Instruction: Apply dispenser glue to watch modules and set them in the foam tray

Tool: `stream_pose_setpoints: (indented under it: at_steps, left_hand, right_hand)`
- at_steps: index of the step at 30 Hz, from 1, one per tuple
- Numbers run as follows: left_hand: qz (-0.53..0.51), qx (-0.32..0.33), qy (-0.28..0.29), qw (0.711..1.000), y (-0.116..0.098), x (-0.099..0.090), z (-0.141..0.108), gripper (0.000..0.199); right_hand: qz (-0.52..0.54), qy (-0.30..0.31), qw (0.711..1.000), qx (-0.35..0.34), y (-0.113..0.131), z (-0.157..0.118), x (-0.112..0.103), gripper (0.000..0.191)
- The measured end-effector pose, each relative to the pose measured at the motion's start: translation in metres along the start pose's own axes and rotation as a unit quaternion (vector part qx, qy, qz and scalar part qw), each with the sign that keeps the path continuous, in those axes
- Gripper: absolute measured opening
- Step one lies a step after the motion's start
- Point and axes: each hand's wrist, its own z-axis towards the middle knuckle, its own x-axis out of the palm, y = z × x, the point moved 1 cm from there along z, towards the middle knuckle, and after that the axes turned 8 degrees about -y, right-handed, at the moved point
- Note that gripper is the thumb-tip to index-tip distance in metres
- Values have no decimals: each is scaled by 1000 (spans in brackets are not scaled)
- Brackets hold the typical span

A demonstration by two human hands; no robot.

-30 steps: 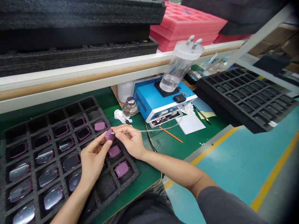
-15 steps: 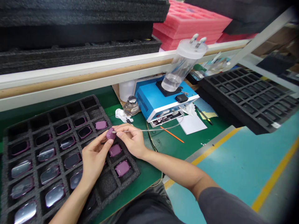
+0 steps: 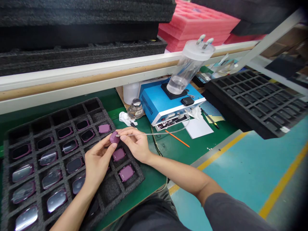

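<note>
Between the thumb and fingers of my left hand [image 3: 98, 162] is a small purple watch case [image 3: 114, 138], raised just above the foam tray. My right hand [image 3: 136, 144] pinches the end of a thin clear tube [image 3: 163, 133]. Its small metal tip meets the side of the case; whether it is inserted, I cannot tell. The tube runs to the front of a blue box [image 3: 154, 102]. Under both hands lies the black foam tray [image 3: 112, 191], whose cells hold several purple watch cases, some glass up and others, like this purple case [image 3: 126, 173], back up.
A clear cylinder [image 3: 176, 72] with liquid leans on the blue box. Beside the box stand a glass bottle [image 3: 135, 109] and crumpled tissue [image 3: 127, 118]. An orange stick [image 3: 177, 139] and white paper [image 3: 198, 127] lie right. Another foam tray [image 3: 240, 118] sits farther right, below a shelf rail [image 3: 96, 72].
</note>
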Motion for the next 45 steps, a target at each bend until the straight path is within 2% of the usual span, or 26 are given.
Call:
stream_pose_setpoints:
  at_steps: [5,7,10,12,16,19,22,24,27,28,30,32,34,38,42,45]
  left_hand:
    - [42,41,-19,998,4,-2,5,49]
    - [82,63,-37,994,6,-5,9,48]
    - [165,94,-33,981,9,-11,12,40]
    - [238,105,-13,966,8,-11,9,36]
    - [391,155,31,907,5,-5,3,37]
    - [440,189,66,875,2,2,7,45]
    - [474,195,115,851,-4,3,14,48]
    - [494,207,112,837,-10,-8,11,46]
    - [547,230,48,804,-13,-42,-4,53]
    - [569,221,25,791,-10,-56,-10,57]
    - [603,165,4,781,-1,-80,-18,64]
    - [613,132,11,779,10,-92,-22,69]
    - [617,123,17,777,16,-88,-26,72]
    - [611,111,12,784,16,-53,-41,77]
    - [587,101,27,803,6,-25,-48,78]
    - [575,175,51,798,-8,-17,-32,58]
  right_hand:
    - [-12,-3,1000,14,6,-4,-5,21]
    - [-17,-37,999,25,9,-4,-10,23]
    - [-13,-87,994,57,10,-3,-16,27]
    - [-20,-59,993,100,10,-6,-18,31]
    - [-69,81,979,174,13,-28,-26,34]
    - [-115,146,968,168,18,-46,-35,33]
    - [-143,155,969,132,21,-57,-43,31]
    - [-141,146,971,123,21,-60,-46,31]
    - [-113,120,977,136,17,-62,-46,32]
    - [-98,108,979,145,15,-63,-46,34]
    - [-67,70,983,159,14,-62,-46,39]
    - [-42,14,987,153,15,-60,-47,42]
    - [-32,-50,991,120,20,-55,-49,40]
    - [-29,-144,988,37,34,-43,-58,33]
    - [-51,-151,987,-11,43,-26,-60,33]
    - [-71,-141,987,-43,43,-10,-54,33]
